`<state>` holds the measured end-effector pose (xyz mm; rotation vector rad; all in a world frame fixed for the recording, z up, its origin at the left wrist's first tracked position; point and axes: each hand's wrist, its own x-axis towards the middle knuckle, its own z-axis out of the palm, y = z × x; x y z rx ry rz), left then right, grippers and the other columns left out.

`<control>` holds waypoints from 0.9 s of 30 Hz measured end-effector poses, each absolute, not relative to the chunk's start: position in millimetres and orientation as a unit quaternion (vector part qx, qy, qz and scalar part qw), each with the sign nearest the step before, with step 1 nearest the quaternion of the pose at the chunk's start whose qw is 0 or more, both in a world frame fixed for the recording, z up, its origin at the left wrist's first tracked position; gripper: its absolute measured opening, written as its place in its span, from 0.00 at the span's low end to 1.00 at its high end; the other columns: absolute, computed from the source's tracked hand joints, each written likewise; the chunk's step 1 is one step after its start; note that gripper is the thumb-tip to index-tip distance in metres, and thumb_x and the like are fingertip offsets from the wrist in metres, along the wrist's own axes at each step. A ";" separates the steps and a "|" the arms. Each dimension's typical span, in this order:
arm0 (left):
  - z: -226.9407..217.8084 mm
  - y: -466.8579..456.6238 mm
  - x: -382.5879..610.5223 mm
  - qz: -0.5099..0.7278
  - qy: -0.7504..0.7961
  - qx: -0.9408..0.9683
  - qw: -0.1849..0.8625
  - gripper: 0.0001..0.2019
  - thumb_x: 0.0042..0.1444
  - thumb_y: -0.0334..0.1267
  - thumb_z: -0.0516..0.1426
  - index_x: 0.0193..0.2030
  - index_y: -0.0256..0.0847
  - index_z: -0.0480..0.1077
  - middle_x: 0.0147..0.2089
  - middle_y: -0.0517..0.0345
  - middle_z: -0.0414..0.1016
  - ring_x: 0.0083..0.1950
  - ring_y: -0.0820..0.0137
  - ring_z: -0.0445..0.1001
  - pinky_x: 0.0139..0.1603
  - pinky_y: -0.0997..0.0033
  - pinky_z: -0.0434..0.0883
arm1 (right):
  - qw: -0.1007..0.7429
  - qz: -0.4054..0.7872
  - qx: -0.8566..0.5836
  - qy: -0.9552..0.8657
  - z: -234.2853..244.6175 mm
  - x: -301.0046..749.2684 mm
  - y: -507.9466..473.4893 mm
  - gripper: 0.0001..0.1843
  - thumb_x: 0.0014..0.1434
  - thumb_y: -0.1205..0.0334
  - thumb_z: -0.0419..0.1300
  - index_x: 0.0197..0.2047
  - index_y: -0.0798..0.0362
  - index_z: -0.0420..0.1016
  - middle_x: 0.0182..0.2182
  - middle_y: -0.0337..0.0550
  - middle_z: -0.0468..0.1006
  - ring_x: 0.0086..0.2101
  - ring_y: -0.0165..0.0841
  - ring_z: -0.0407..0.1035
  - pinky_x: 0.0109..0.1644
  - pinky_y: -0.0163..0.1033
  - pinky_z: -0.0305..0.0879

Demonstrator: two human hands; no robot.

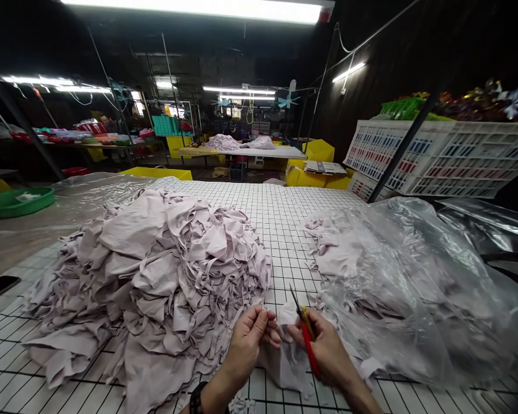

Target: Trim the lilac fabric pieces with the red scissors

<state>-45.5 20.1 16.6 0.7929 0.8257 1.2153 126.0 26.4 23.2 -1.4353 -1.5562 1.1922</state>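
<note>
My left hand (252, 339) is closed in a pinch, thumb against the fingers, at the edge of a pale fabric piece (280, 362) that hangs down between my hands. What exactly lies between the fingertips is partly hidden. A pair of scissors (307, 339) with red and yellow handles is gripped in my right hand (328, 351), its dark blades pointing up and away from me. The fingers of this hand also lie close to the fabric. Left of my hands rises a large heap of pale mauve fabric pieces (176, 270).
More mauve fabric lies to the right under a clear plastic sheet (418, 287). A dark phone (0, 288) and a green tray (19, 202) are at the left. Small white scraps (242, 404) lie at the front of the grid-patterned table (280, 230). White crates (440, 155) stand at the right.
</note>
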 end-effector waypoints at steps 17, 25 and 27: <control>20.6 19.2 -55.8 0.459 0.428 0.616 0.476 0.13 0.63 0.42 0.49 0.30 0.40 0.67 0.28 0.58 0.66 0.30 0.70 0.68 0.34 0.72 0.64 | 0.192 0.234 -0.601 -0.740 51.3 128.6 14.9 0.19 0.47 0.47 0.64 0.27 0.49 0.61 0.27 0.37 0.71 0.29 0.34 0.64 0.31 0.36 0.55; 21.0 18.3 -58.3 0.439 0.420 0.610 0.508 0.13 0.64 0.42 0.48 0.31 0.40 0.66 0.28 0.59 0.65 0.30 0.72 0.67 0.35 0.73 0.63 | 0.181 0.221 -0.599 -0.748 46.7 128.8 15.3 0.19 0.49 0.45 0.62 0.25 0.50 0.61 0.24 0.37 0.71 0.25 0.32 0.62 0.28 0.35 0.52; 20.1 18.2 -57.9 0.441 0.414 0.598 0.526 0.13 0.63 0.43 0.48 0.32 0.39 0.66 0.29 0.59 0.65 0.29 0.72 0.67 0.34 0.73 0.64 | 0.173 0.211 -0.597 -0.754 44.4 129.4 14.6 0.19 0.50 0.45 0.61 0.24 0.50 0.60 0.23 0.37 0.70 0.24 0.31 0.61 0.28 0.35 0.51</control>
